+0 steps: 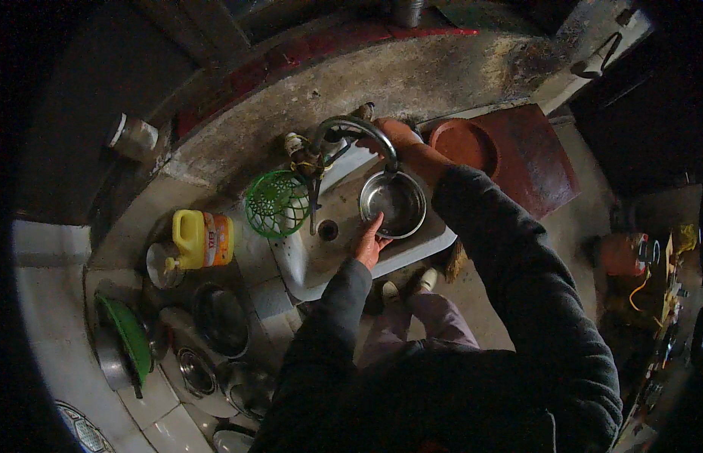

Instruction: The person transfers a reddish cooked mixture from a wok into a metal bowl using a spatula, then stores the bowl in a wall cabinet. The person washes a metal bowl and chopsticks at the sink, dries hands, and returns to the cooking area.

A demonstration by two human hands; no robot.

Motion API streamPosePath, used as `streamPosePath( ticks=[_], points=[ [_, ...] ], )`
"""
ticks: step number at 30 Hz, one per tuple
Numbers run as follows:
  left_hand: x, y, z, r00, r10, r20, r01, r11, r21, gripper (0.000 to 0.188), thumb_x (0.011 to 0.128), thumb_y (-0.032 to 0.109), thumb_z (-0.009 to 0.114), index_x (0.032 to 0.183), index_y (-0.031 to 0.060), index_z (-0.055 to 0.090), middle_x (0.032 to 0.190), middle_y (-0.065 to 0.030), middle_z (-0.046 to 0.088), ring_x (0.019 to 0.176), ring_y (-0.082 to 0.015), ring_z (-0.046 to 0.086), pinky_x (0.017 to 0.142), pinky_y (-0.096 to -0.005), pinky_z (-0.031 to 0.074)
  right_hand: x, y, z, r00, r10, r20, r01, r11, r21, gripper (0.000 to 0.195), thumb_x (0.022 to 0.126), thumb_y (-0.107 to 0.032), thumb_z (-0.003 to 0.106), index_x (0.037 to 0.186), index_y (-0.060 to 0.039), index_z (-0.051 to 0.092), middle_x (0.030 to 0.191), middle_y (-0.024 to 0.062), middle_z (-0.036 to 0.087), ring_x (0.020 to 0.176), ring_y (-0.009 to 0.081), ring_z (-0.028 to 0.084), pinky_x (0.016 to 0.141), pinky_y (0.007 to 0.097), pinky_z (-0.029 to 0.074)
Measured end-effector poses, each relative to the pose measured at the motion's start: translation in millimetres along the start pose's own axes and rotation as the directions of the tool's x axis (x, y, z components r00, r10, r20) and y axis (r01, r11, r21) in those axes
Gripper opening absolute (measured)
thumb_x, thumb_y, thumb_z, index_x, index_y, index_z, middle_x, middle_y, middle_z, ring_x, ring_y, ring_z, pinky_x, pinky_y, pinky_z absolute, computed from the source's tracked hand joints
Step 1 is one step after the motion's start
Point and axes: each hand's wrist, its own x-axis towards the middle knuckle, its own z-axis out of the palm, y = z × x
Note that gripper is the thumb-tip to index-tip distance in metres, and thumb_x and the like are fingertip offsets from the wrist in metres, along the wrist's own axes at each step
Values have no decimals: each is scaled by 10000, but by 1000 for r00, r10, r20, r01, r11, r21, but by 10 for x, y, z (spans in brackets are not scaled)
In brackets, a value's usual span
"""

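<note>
My left hand (374, 247) grips the near rim of a round stainless steel bowl (394, 199), its thumb over the edge. The bowl is held over a pale sink (341, 255), right under the outlet of a curved metal faucet (376, 128). Beyond the spout, my right hand (395, 135) reaches towards the wall at the sink's back edge. The spout partly covers its fingers, so whether they hold anything is unclear. A drain hole (328, 230) shows left of the bowl. At the sink's left end sits a green plastic mesh basket (277, 205).
A yellow plastic jug (205, 239) stands on the left counter, with several metal pots and a green basin (126, 334) nearer me. Right of the sink, a reddish-brown round tray (466, 146) rests on a red slab (535, 156). A stained wall (328, 96) rises behind the sink.
</note>
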Motion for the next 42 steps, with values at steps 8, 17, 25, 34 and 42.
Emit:
streamPosePath(
  ticks=[8,17,25,34,42],
  points=[
    [-135,167,90,997,74,-28,-72,995,69,617,859,389,746,1379,209,468,1362,-10,508,1198,-191,532,931,-406,494,304,203,-20,928,-222,-299,123,940,-317,235,859,-306,591,902,-95,685,912,193,684,867,369,673,728,452,519],
    [-90,659,107,932,338,-129,-236,837,494,560,916,332,673,1391,126,459,1338,-91,530,1137,-226,563,882,-455,511,-305,1822,1010,995,-90,47,97,982,-163,338,920,-331,571,1082,-49,665,999,166,672,864,305,664,723,445,517],
    [240,527,-25,974,119,-195,-71,969,235,497,947,323,629,1343,64,479,1240,-137,592,1056,-292,632,774,-455,564,-710,2131,2552,988,-128,81,152,851,-503,413,917,-315,563,1253,-78,600,1133,188,637,1017,346,614,833,443,520],
    [605,531,-347,946,70,-316,97,869,485,575,983,440,538,1420,94,397,1286,-124,543,989,-270,600,731,-420,532,-1256,1144,1283,830,260,-493,-401,894,-202,569,847,-332,626,1387,-242,470,1146,253,578,1044,428,595,892,495,504],
    [817,261,-611,880,379,-285,-256,886,386,491,1013,346,501,1329,-31,481,1286,-220,571,1084,-331,602,836,-433,517,-1457,1158,1646,757,130,-640,-247,964,-96,477,853,-234,628,1322,-228,545,1264,155,549,1024,363,621,816,461,540]
  ],
)
